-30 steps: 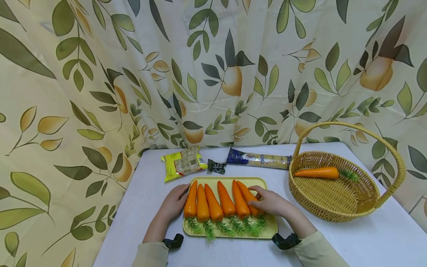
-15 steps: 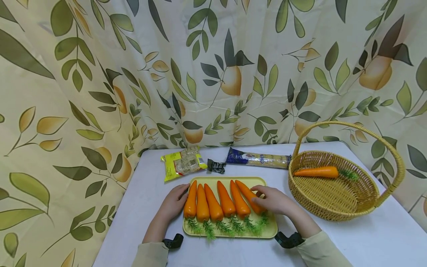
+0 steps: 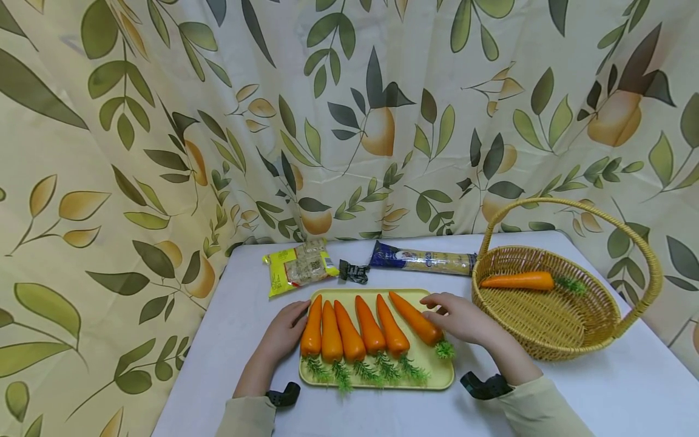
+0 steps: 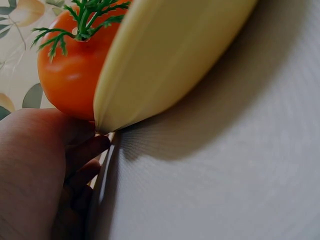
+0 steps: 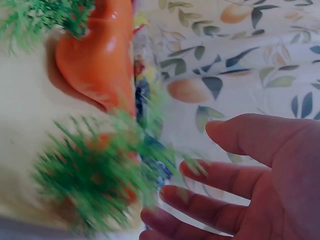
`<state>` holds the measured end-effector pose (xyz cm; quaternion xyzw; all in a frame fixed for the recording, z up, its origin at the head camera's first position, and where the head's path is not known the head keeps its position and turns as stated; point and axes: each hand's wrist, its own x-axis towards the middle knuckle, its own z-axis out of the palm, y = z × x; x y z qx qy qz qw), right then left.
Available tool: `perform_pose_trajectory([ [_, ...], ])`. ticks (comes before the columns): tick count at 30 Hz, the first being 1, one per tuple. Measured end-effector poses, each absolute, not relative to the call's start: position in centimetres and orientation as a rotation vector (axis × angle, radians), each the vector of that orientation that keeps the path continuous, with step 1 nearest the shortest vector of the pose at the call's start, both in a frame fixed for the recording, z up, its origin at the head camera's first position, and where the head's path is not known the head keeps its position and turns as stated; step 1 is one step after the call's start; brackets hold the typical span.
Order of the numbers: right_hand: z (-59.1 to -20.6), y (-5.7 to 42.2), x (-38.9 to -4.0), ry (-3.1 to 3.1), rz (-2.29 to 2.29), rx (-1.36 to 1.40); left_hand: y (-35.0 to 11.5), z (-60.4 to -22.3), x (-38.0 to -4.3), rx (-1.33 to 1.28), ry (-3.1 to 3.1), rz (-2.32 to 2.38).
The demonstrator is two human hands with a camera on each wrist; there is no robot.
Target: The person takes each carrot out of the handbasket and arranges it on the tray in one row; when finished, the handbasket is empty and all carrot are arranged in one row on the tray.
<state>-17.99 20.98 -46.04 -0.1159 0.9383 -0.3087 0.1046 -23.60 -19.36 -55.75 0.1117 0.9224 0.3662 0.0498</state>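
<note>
Several orange carrots [image 3: 331,334] with feathery green tops lie side by side on a pale yellow tray [image 3: 441,375]. The rightmost carrot [image 3: 417,320] lies slanted and apart from the others, its top near the tray's right edge. My right hand [image 3: 461,318] hovers just right of that carrot. In the right wrist view its fingers [image 5: 215,205] are spread, with a gap to the carrot's blurred greens [image 5: 95,175]. My left hand [image 3: 285,328] holds the tray's left edge, beside the leftmost carrot [image 4: 75,75]. In the left wrist view, its fingertips meet the tray's rim.
A wicker basket [image 3: 537,346] with a tall handle stands at the right, one carrot [image 3: 519,281] inside. Behind the tray lie a yellow packet [image 3: 300,267], a small black wrapped item [image 3: 354,272] and a long blue-ended noodle packet [image 3: 423,260]. A leaf-patterned curtain [image 3: 349,182] hangs behind.
The rightmost carrot has slid and turned, its leafy end swinging right, away from its neighbours. My right hand has moved right and come off it. The left hand stays in place.
</note>
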Motion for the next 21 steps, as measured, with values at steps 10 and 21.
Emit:
perform_pose_trajectory([
  [10, -43.0, 24.9, -17.9, 2.825, -0.894, -0.252, -19.3, -55.6, -23.5, 0.344, 2.804, 1.128],
  [21, -40.8, 30.7, -18.5, 2.902, -0.842, -0.198, -19.4, -55.4, -23.6, 0.339, 2.785, 1.132],
])
